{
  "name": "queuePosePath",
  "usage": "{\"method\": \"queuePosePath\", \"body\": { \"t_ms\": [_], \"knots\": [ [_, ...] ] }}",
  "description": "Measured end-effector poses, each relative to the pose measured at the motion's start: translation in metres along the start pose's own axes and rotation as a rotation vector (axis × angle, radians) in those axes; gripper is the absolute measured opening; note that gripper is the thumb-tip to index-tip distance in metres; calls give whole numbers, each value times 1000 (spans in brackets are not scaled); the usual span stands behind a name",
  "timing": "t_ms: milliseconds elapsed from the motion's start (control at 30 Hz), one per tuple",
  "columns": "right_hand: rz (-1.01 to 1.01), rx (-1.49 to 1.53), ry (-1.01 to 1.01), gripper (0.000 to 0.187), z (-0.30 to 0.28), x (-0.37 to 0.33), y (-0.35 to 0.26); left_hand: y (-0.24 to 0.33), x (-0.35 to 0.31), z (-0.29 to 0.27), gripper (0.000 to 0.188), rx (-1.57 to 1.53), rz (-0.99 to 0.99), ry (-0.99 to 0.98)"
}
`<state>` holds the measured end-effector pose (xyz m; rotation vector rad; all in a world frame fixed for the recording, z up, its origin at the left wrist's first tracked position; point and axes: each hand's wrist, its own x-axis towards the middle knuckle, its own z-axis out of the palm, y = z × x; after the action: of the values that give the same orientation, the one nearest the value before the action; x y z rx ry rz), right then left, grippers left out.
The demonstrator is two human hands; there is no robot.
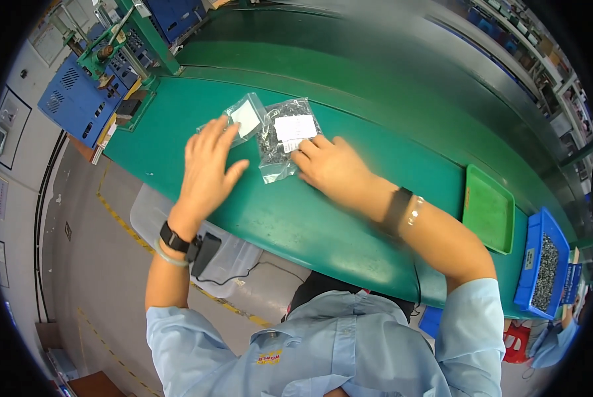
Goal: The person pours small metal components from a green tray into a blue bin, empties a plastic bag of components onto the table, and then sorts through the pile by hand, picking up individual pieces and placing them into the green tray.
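Observation:
Two clear plastic bags lie side by side on the green work table. The right one, a bag of small dark parts (268,144), carries white labels on its front. Curled fingers of my right hand (336,170) close on its lower right edge, with the fingertips partly hidden. A smaller clear bag (253,104) with a white label or card inside touches its left side. My left hand (207,159) reaches over that bag's lower left edge, fingers stretched out and thumb spread. Its fingertips overlap the plastic; whether they press on it I cannot tell.
A green tray (489,209) lies toward the right end of the table (270,221). Beyond it stands a blue bin (531,261) of small grey parts. A green hand press (121,63) stands at the far left. Below the table is a translucent plastic box (152,210).

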<state>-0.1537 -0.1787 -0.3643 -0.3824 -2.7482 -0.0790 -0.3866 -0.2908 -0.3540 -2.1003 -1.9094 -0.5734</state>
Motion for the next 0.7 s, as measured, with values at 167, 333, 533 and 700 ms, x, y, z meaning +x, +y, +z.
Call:
{"method": "queuePosePath", "body": {
  "t_ms": [167,333,533,700],
  "knots": [
    [-15,-45,20,8,0,8,8,15,-7,9,68,-134,64,-55],
    [68,-9,172,6,-71,13,13,36,19,8,67,-515,29,12],
    [242,180,212,14,-157,4,0,92,61,-29,38,-1408,-129,-128],
    [395,329,215,22,-172,-26,-8,115,72,-12,26,-1808,-101,-81]
  ]
}}
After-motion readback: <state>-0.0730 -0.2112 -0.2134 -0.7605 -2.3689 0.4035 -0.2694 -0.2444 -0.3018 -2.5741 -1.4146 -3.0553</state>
